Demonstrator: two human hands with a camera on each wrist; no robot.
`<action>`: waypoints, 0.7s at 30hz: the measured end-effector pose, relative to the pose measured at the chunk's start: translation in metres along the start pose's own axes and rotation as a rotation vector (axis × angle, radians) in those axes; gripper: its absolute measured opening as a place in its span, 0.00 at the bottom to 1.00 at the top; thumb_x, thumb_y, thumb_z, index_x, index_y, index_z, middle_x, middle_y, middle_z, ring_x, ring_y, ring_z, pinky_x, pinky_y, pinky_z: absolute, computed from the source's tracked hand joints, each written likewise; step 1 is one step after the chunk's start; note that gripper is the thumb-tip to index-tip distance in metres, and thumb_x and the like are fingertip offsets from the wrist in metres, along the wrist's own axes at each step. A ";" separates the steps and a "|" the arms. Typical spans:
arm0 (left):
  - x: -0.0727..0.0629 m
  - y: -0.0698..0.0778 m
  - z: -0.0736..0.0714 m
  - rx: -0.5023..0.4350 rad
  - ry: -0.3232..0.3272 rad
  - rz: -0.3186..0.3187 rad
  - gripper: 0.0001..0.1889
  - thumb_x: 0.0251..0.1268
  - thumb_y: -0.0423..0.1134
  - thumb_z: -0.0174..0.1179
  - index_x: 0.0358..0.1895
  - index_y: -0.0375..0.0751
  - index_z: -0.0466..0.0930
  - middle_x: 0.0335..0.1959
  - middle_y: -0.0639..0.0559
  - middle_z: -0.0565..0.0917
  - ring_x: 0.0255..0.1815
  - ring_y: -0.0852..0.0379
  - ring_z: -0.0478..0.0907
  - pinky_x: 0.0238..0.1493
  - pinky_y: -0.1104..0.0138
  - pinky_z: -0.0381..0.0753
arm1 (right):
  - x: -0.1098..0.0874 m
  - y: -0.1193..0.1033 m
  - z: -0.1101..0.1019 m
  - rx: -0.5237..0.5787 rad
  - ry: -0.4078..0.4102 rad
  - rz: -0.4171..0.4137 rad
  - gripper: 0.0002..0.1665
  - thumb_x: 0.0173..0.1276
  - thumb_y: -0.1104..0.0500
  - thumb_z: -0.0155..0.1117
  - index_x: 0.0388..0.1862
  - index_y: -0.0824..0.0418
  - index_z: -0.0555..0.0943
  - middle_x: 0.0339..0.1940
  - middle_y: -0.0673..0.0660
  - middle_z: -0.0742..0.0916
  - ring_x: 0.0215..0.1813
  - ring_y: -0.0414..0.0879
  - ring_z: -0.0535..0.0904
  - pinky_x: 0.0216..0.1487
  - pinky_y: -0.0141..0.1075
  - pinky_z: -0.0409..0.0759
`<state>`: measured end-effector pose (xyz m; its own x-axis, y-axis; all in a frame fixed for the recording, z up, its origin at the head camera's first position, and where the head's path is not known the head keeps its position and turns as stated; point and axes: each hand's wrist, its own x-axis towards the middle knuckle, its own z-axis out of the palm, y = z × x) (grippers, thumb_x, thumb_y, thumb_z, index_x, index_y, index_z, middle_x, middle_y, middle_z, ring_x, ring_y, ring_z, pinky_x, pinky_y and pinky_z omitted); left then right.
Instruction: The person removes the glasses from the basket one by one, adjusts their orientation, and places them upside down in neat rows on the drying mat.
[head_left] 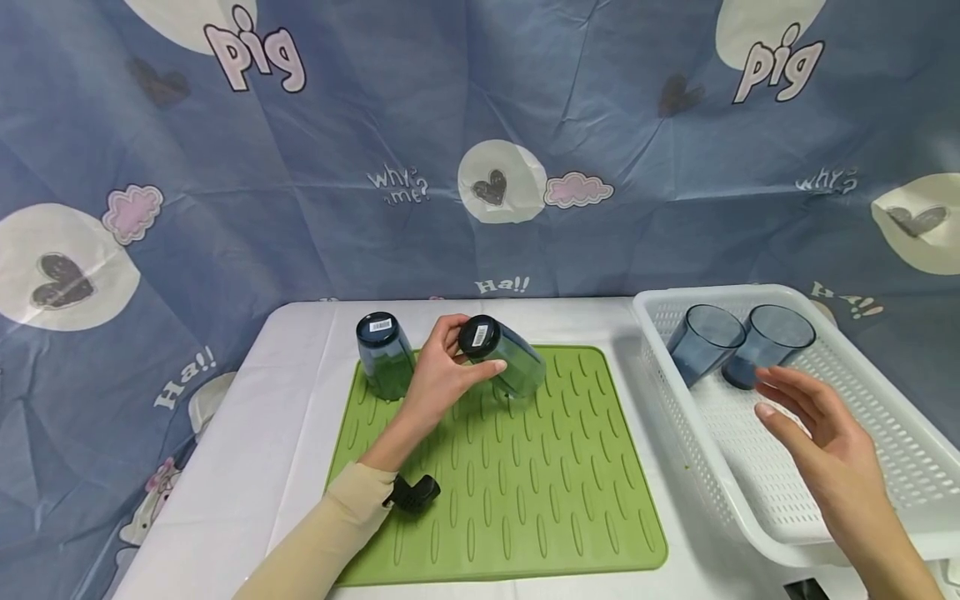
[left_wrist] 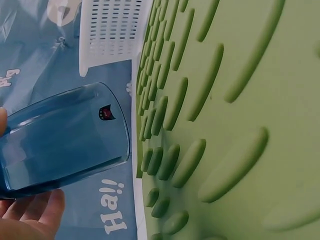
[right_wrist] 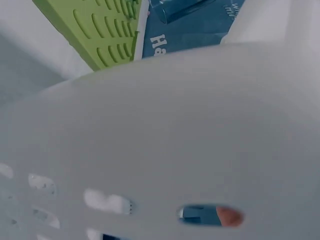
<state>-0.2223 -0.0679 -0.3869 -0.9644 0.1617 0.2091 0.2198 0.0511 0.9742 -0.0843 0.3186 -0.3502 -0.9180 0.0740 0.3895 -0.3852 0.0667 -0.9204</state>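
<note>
Hands (head_left: 438, 371) (head_left: 836, 454) apart, tilted blue glass (head_left: 519, 358) in the left.

The held cup (head_left: 522, 365) is presenting a smooth, glossy, see-through wall, resembling glass or clear plastic; which of the two is not showing. It is carrying a flat, paper-like label (head_left: 479, 335). The standing cup (head_left: 387, 367) and the basket cups (head_left: 690, 354) are exhibiting the same sleek, reflective finish. The mat (head_left: 540, 508) is displaying a matt, rubber-like surface, with raised ribs interrupting its smoothness. The basket (head_left: 750, 467) is appearing as perforated, low-gloss plastic. The backdrop (head_left: 360, 100) is presenting creased, printed cloth with a faint sheen. The sleeve (head_left: 322, 525) is showing dull, soft-looking fabric
</note>
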 end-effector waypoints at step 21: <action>0.023 -0.005 0.022 0.157 0.004 0.014 0.38 0.46 0.37 0.79 0.64 0.45 0.70 0.54 0.51 0.80 0.56 0.55 0.76 0.59 0.62 0.75 | 0.000 0.003 -0.002 -0.009 0.001 0.016 0.30 0.69 0.79 0.53 0.70 0.70 0.66 0.65 0.58 0.76 0.66 0.43 0.70 0.60 0.23 0.69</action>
<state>-0.2421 -0.0431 -0.3889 -0.9617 0.1593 0.2232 0.2531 0.2024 0.9460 -0.0851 0.3207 -0.3528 -0.9239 0.0756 0.3750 -0.3698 0.0746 -0.9261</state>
